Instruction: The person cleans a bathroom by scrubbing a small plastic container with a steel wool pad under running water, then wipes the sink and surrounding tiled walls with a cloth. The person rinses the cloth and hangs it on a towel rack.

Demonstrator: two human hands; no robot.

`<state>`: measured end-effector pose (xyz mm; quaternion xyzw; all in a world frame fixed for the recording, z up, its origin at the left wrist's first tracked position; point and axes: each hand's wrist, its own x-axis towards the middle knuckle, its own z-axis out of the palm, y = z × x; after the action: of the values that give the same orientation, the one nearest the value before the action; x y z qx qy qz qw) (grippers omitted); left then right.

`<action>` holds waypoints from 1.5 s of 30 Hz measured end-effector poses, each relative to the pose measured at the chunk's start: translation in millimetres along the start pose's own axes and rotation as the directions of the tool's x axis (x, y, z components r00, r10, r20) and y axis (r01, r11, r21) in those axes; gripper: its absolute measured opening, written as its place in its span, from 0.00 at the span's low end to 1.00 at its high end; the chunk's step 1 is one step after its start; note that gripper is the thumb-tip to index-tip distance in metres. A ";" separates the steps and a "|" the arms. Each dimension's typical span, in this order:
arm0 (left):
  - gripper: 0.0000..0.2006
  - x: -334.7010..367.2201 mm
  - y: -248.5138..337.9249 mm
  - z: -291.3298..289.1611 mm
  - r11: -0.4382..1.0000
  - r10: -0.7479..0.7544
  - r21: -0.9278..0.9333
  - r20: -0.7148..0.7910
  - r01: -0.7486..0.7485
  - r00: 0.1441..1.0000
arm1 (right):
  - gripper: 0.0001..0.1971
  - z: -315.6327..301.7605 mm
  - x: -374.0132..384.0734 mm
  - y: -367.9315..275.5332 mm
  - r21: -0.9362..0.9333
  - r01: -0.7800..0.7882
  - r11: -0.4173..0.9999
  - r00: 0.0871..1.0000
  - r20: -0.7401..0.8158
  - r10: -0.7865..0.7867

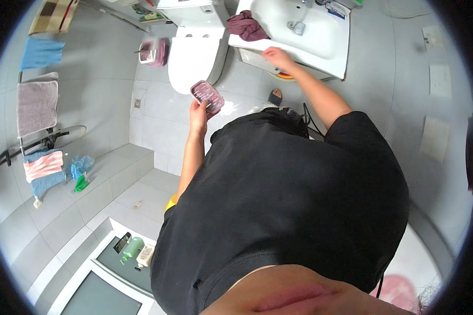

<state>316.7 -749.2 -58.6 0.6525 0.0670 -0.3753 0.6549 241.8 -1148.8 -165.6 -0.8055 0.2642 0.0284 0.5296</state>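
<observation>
My left hand [198, 116] is closed on the edge of a pink soap dish [205, 93], a shallow rounded tray with a ridged inside. It is held out in front of the toilet bowl, with my thumb over its near side. My right hand [279, 59] is at the front rim of the white washbasin [320, 48]. Its fingers are loosely bent, slightly blurred, and I see nothing in them. A bunched maroon cloth [247, 26] lies on the basin's left corner.
A white toilet [192, 60] stands left of the basin, with a pink-and-white bin [153, 52] beside it. Towels [37, 105] hang along the left wall. Bottles [133, 249] stand at the lower left. A slippered foot [275, 96] is on the tiled floor.
</observation>
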 end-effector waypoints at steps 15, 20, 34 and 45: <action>0.14 22.1 -35.9 124.5 0.987 -0.124 0.104 -0.006 0.124 0.992 | 0.40 -112.5 168.6 179.3 -0.394 -0.445 0.804 0.768 -0.630 0.116; 0.14 35.2 -38.7 154.2 0.953 -0.277 0.118 -0.042 0.280 0.960 | 0.36 -101.9 186.9 168.0 -0.532 -0.419 0.736 0.756 -0.653 -0.042; 0.15 129.7 -4.1 230.0 0.945 -0.308 0.162 0.138 0.286 0.941 | 0.20 -144.0 120.7 141.1 1.000 0.006 -0.006 0.918 -0.003 0.396; 0.14 194.7 1.0 278.4 0.909 -0.379 0.305 0.328 0.283 0.865 | 0.29 -158.3 -67.3 153.6 -0.345 -0.544 0.765 0.510 -0.860 -0.025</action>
<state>343.5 -1080.0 -131.5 0.6219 0.0036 -0.6074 0.4943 76.9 -1305.6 -203.2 -0.7878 0.5830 -0.1898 0.0580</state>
